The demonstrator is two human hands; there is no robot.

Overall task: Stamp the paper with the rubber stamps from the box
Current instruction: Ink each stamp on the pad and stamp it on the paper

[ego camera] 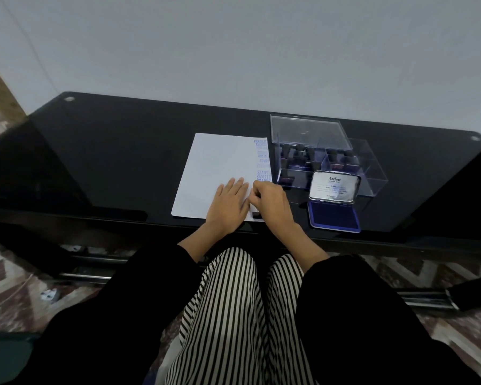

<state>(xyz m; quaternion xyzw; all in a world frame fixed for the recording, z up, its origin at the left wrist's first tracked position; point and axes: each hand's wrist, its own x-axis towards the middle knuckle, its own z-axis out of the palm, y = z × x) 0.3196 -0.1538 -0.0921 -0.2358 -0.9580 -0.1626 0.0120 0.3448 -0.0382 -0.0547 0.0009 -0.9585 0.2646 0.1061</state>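
Observation:
A white sheet of paper (pixel 214 168) lies on the black glass table (pixel 109 151), with a column of blue stamp prints down its right edge. My left hand (pixel 229 205) rests flat on the paper's lower right part, fingers straight. Beside it my right hand (pixel 271 205) grips a dark rubber stamp (pixel 256 214) that stands on the paper near its bottom right corner; most of the stamp is hidden under the fingers. To the right, a clear plastic box (pixel 328 159) with its lid raised holds several dark-handled stamps.
An open ink pad (pixel 334 215) with a blue pad and a metal lid marked Artline sits in front of the box, right of my right hand. A pale wall stands behind the table. My lap in striped trousers is below the table's front edge.

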